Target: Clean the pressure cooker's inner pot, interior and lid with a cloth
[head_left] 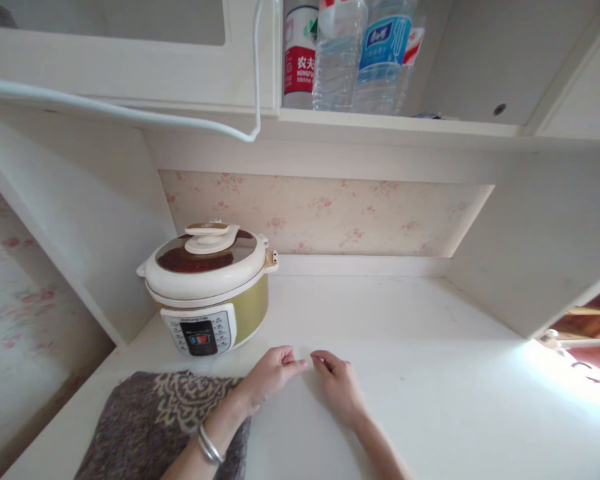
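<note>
Where the hands are: left hand (273,375) and right hand (337,385) over the worktop (405,320), a narrow gap between them.
Grip: both loosely curled; cannot tell whether either pinches anything small.
Patterned cloth (135,420): at eight o'clock of the left hand, partly beneath the silver bangle (210,446) on that wrist.
Lidded cooker (207,293): between ten and eleven o'clock of the left hand, beyond the cloth.
Bottles (340,67): on the shelf (380,124) at twelve o'clock.
</note>
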